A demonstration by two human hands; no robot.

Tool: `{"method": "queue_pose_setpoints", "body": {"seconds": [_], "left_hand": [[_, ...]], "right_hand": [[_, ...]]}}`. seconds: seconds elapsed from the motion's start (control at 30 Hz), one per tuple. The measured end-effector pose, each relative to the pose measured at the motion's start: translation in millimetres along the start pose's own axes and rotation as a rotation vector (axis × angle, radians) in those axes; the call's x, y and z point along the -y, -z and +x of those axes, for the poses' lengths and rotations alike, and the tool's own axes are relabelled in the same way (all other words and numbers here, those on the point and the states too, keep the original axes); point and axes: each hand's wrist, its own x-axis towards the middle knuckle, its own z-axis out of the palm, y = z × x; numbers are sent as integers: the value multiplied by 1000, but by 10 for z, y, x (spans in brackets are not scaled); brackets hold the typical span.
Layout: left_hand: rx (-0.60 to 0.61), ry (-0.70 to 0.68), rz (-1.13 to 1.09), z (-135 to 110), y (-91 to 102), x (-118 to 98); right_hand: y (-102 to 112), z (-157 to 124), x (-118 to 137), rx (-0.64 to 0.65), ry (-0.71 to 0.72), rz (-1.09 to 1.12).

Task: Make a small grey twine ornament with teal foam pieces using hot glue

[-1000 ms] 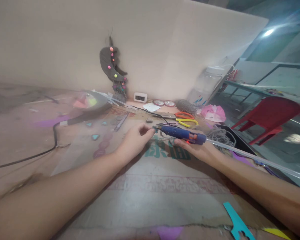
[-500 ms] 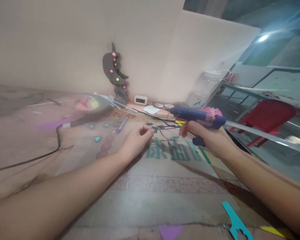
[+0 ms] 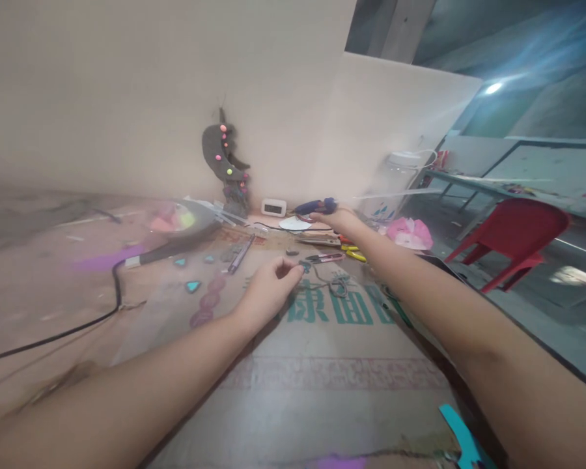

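Note:
My left hand (image 3: 276, 281) rests on the printed cardboard (image 3: 293, 417), thumb and fingers pinched on a small blue-green piece (image 3: 305, 266), mostly hidden by the fingertips. A thin grey cord (image 3: 339, 286) lies loosely curled just right of it. Stretched out to the back of the table, my right hand (image 3: 340, 220) grips a dark blue hot glue gun (image 3: 317, 206) above a white round disc (image 3: 295, 223). A long pale glue stick (image 3: 395, 194) sticks out of the gun's rear to the right. Small teal hearts (image 3: 193, 286) lie left of my left hand.
Small pink-handled snips (image 3: 328, 258), yellow-handled pliers (image 3: 355, 254) and a pen (image 3: 241, 254) lie around. A white clock (image 3: 273, 207) and a clear jug (image 3: 393, 182) stand by the wall. A dark crescent ornament (image 3: 217, 153) hangs there. A black cable (image 3: 116, 280) runs at left.
My right hand has carried the glue gun away from above the cardboard, back and left to the wall side near the clock. My left hand keeps its pinch in about the same place.

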Motion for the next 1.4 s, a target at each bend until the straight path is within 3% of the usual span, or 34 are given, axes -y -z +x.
{"method": "queue_pose_setpoints", "body": {"seconds": [0.13,0.23,0.4,0.6,0.73,0.87,0.93,1.13,1.27,1.4], "left_hand": [[0,13,14,4,-6,2],[3,10,22,1,-7,7],[14,0,3,0,-2,12],[18,-6,29,11,0,10],[16,-6,12,13,-1,22],[9,-2,0,9,-2,29],[9,0,-4,6,1,25],[7,-57,26,-6,26,0],[3,-63,48,-24,27,-34],[10,-66,62,-45,22,-71]], "right_hand": [[-248,287,-222,-8,-54,-7],[-315,392,-368,14,-63,-37],[-255,449,-509,52,-78,-152],[-142,332,-576,53,-9,-269],[-10,119,-516,36,28,-329],[118,-284,-317,2,136,-317],[129,-550,-189,-12,269,-122],[-83,-1249,27,209,146,522],[-237,-1386,5,249,65,702],[-255,-1395,-21,124,193,576]]}}
